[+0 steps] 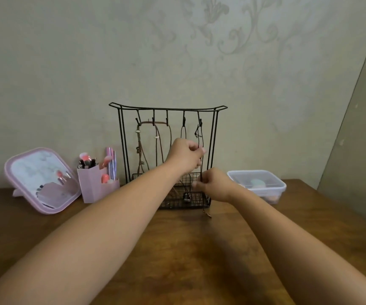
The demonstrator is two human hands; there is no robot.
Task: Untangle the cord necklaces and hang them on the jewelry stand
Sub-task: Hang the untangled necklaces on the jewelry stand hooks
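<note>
Hanging step, near done: left hand [185, 154] pinches thin dark cord necklace [201, 137] below rightmost hook of black wire jewelry stand [213, 137]; right hand [216, 184] pinches it lower; next, probably straighten and release.

Wooden table [177, 260] (brown), jewelry stand [166, 155], pink mirror [41, 181], brush holder [94, 183], plastic box [258, 183]

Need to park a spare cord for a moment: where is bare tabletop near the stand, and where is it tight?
The widest bare patch is the wooden table in front of the jewelry stand, between the two forearms. Left of the stand is tight: the pink brush holder and mirror sit close together. To the right, only a narrow strip lies before the clear plastic box.
</note>
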